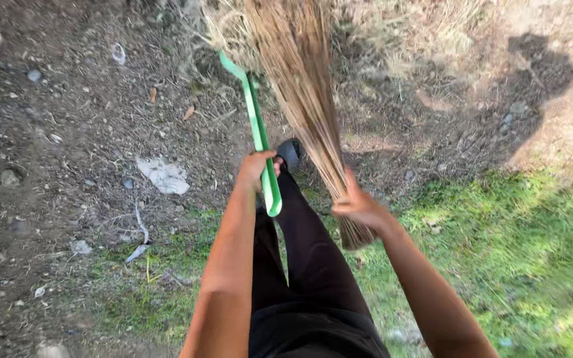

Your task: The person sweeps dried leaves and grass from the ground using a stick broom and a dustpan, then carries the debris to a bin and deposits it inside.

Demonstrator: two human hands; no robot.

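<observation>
Head view looks straight down, and the biggest thing I see is the ground point(67, 132): bare brown dirt strewn with pebbles and dry bits on the left and top, with green grass point(518, 252) on the lower right. A dark shadow point(538, 66) lies across the dirt at the upper right. Next in size are the legs in black trousers point(306, 265), one stretched forward and ending in a dark shoe point(290, 152).

Then comes the straw broom point(303, 86), a long bundle of tan bristles running from the top of the frame down to my right hand point(359, 207), whose fingers are curled tight around its narrow end. Beside it, my left hand point(256, 169) is wrapped in a fist around the green handle point(258, 126) of a dustpan; the handle slants up toward the broom's bushy end (the pan itself is hidden behind the bristles, so I cannot tell what it holds). A pale flat stone point(164, 176) lies on the dirt to the left, well apart from both hands.
</observation>
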